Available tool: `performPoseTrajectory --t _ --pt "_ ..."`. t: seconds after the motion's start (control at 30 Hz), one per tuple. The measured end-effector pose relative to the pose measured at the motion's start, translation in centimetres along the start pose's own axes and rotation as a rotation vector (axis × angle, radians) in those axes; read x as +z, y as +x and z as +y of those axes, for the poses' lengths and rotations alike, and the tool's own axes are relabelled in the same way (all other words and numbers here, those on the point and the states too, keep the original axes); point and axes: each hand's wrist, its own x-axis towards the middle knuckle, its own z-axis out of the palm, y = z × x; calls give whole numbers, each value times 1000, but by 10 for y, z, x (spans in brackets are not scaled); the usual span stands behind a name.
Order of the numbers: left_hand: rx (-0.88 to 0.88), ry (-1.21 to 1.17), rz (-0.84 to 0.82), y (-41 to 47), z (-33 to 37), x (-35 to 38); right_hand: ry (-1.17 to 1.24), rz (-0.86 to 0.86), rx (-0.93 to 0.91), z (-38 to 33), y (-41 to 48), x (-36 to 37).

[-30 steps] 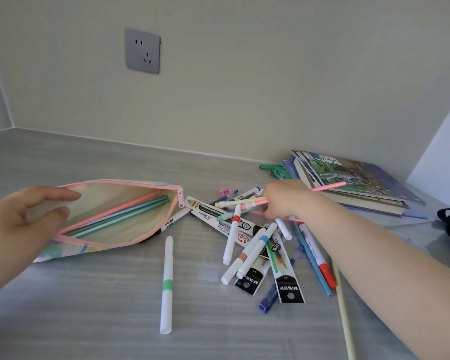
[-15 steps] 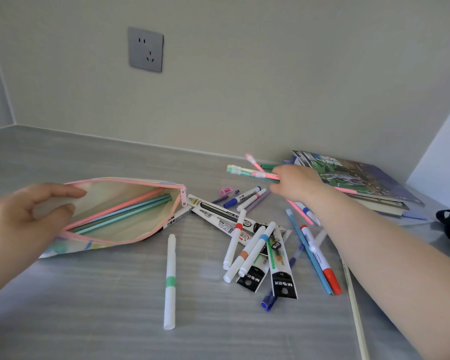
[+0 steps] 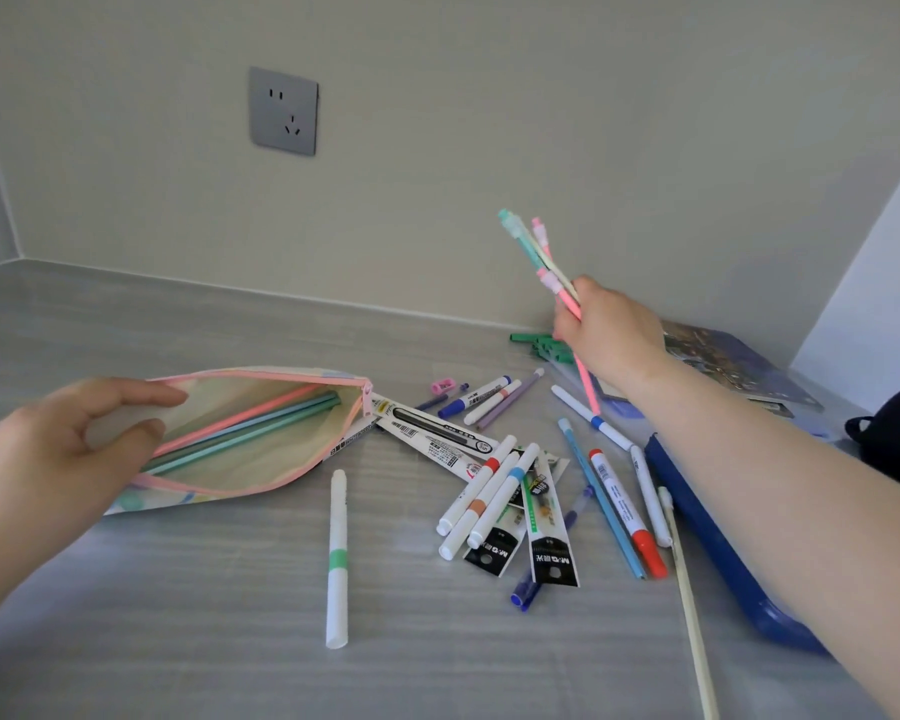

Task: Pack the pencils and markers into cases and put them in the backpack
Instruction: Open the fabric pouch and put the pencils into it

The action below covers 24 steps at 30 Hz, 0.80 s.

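My left hand (image 3: 58,454) holds the pastel pencil case (image 3: 261,475) open by its upper edge; pink and teal pencils (image 3: 250,428) lie inside. My right hand (image 3: 611,330) is raised above the desk and grips a bunch of pastel pencils (image 3: 539,257), eraser ends pointing up and left. Below it a pile of markers and pens (image 3: 494,485) lies scattered, with refill packets (image 3: 546,537) among them. One white marker with a green band (image 3: 337,558) lies apart in front. A blue case (image 3: 718,537) lies under my right forearm. A dark backpack (image 3: 889,433) shows at the right edge.
Books (image 3: 728,366) are stacked at the back right by the wall, with green clips (image 3: 539,343) beside them. A small pink sharpener (image 3: 442,387) sits behind the pile. A long cream pencil (image 3: 689,615) lies near the front right. A grey socket (image 3: 283,111) is on the wall.
My right hand has lifted the bunch of pencils off the pile and tipped them from lying sideways to pointing upward. The left hand still holds the case open.
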Motion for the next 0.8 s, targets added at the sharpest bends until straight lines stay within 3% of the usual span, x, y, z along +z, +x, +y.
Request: performPoseTrajectory --t 0.17,0.27,0.37,0.5,0.63,0.8 --pt "32 46 -15 -22 95 5 50 -63 87 1 -22 -27" --pt "37 45 -9 -25 107 9 -19 -222 128 5 -43 -37" --pt "55 14 19 -27 113 11 77 -406 232 14 -58 -28" --pt "39 31 33 -28 112 11 212 -489 348 25 -66 -5" --pt "66 44 33 -26 108 12 78 -600 371 28 -72 14" --pt "64 67 19 -27 110 12 -64 -550 359 28 -72 27"
